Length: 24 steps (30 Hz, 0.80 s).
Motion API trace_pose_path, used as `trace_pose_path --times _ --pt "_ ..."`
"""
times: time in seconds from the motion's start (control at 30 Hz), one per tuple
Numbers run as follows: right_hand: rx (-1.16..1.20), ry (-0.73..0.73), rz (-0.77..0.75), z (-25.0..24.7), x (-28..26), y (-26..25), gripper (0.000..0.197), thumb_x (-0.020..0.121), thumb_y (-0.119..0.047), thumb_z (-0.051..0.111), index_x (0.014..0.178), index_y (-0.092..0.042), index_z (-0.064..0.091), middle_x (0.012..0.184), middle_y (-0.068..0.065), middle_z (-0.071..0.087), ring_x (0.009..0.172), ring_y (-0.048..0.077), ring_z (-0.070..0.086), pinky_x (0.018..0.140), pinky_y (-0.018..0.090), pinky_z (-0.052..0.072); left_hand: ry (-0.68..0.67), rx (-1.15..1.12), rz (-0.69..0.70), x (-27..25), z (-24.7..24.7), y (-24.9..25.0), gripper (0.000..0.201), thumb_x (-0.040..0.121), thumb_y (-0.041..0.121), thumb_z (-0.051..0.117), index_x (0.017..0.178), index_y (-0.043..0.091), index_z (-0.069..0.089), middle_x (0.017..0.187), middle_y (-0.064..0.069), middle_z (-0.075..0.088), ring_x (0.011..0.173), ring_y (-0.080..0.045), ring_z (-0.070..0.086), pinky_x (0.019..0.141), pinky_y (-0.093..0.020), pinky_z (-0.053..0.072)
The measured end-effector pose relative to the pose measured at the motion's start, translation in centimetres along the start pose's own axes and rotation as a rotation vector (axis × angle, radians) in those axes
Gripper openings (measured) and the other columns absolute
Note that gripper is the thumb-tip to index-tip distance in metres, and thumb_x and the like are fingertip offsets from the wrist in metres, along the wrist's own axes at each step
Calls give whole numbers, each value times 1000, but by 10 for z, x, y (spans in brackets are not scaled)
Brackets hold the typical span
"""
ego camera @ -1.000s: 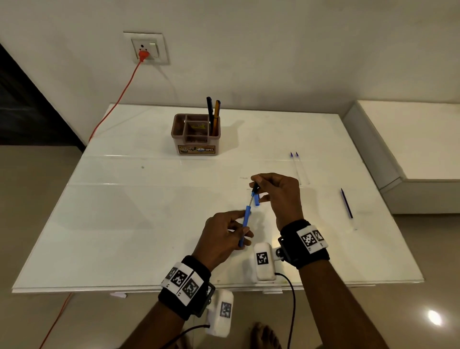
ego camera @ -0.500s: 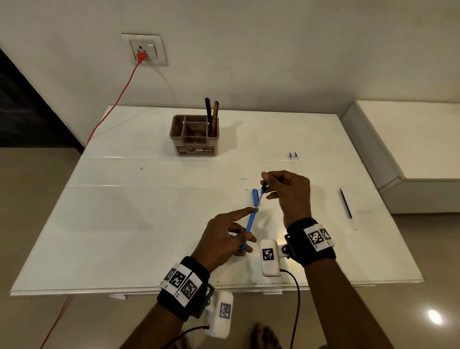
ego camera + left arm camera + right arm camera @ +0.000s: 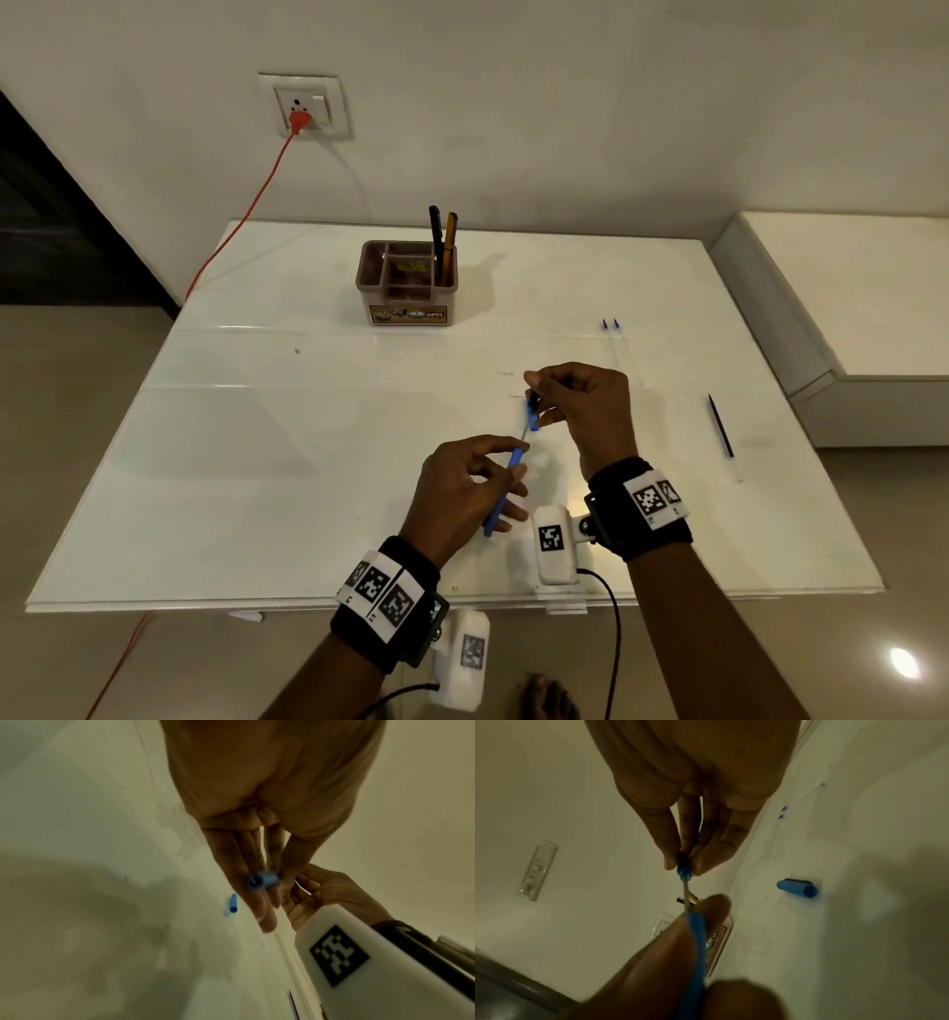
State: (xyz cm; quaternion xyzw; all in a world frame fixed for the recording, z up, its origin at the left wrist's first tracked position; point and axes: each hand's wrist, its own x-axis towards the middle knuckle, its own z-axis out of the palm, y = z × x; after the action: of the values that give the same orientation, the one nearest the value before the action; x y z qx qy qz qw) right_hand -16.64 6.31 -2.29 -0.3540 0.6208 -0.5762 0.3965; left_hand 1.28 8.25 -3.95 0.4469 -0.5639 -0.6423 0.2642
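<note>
Right grip (image 3: 590, 406) pinches the blue tip section (image 3: 684, 874) of a pen between thumb and fingertips (image 3: 706, 862), held above the surface (image 3: 308, 462). From that section a thin pale refill (image 3: 686, 894) runs down bare into the mouth of the blue barrel (image 3: 506, 485), so the two pen parts stand apart with only the refill between them.

Left grip (image 3: 467, 493) is curled round the barrel, forefinger and thumb pressed near its upper end and the lower end sticking out past the palm. The barrel tilts, with its open end up and away towards the right grip. Both grips hover over the near middle of the surface, close together but not touching.

Just beside them the blue cap (image 3: 797, 887) lies on its side on the surface, held by neither grip.

Further right, two clear refills (image 3: 616, 344) with blue ends lie side by side, and well apart from them a dark blue refill (image 3: 720, 426) lies near the right edge. Towards the far side stands a brown organiser (image 3: 408, 303), with a dark pen (image 3: 436, 236) and an orange pen (image 3: 450, 236) upright in its right-hand compartment. On the wall behind, an orange plug (image 3: 300, 121) sits in a wall socket (image 3: 305, 105), its orange cable (image 3: 241, 205) dropping past the left edge of the surface.
</note>
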Motion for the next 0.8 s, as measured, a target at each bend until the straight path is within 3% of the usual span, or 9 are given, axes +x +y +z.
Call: trace_pose_path --times 0.2,0.33,0.43,0.53,0.67,0.8 --pt "-5 -66 26 9 -5 2 17 85 -11 81 85 6 76 71 18 73 61 28 71 54 31 58 75 -133 -72 3 -1 -6 31 86 41 66 95 14 78 81 -9 77 68 -26 78 56 -32 62" --pt "44 12 58 2 -1 -1 13 87 -10 79 83 2 77 67 13 73 59 25 71 54 30 58 124 -128 -2 2 -4 -7 26 93 24 68 92 1 79 78 -17 77 71 -31 78 66 -35 64" --pt "63 146 80 -18 10 -3 12 86 -12 81 81 -2 77 68 14 72 58 24 70 52 28 57 131 -129 -5 -1 -1 -10 22 93 20 69 93 1 80 79 -18 78 72 -31 78 69 -36 64" --pt "-89 186 87 -34 20 3 19 82 -15 85 83 2 76 71 19 72 57 25 68 50 28 56 175 -134 -1 0 -1 -13 18 92 16 71 90 1 81 79 -17 78 71 -30 78 67 -32 63" --pt "-283 207 217 -38 44 19 32 73 -15 92 82 6 70 73 22 74 55 28 67 51 29 59 222 -100 6 4 -6 -11 18 90 21 73 89 6 82 79 -12 79 73 -23 78 63 -24 59" --pt "-539 138 262 -26 63 38 40 67 -25 96 74 5 71 65 18 74 56 31 71 69 45 66 270 -18 22 8 -10 -12 18 89 29 73 87 14 83 78 -1 80 72 -10 76 58 -14 52"
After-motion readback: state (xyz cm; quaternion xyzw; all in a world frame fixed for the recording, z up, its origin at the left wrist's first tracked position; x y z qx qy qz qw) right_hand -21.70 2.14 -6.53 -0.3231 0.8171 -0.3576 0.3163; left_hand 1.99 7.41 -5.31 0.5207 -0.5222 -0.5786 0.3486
